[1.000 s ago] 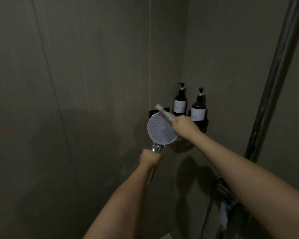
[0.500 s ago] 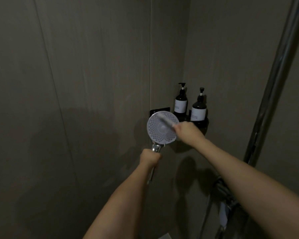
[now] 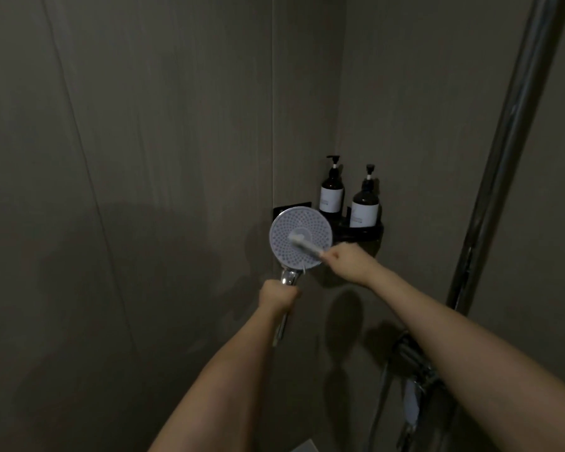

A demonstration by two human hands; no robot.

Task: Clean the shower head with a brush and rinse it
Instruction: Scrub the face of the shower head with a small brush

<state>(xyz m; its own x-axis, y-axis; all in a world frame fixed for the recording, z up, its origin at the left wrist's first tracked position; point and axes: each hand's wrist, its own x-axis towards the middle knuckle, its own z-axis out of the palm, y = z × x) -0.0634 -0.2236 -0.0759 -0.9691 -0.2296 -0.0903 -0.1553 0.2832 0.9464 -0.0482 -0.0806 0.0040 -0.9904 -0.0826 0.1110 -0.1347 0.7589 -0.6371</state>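
Observation:
A round shower head (image 3: 287,230) with a pale, dotted face points toward me in the corner of a dim shower. My left hand (image 3: 276,296) grips its chrome handle just below the head. My right hand (image 3: 348,261) holds a small pale brush (image 3: 304,244) by its handle. The brush tip lies on the middle of the face, and its motion blurs it.
Two dark pump bottles (image 3: 331,190) (image 3: 366,203) with white labels stand on a black corner shelf (image 3: 367,234) right behind the head. A chrome riser pipe (image 3: 503,151) runs up the right wall, with the mixer valve (image 3: 415,360) and hose below it.
The brush has swept from the head's upper edge down to the middle of its face, my right hand dropping lower. My left hand has kept the handle still.

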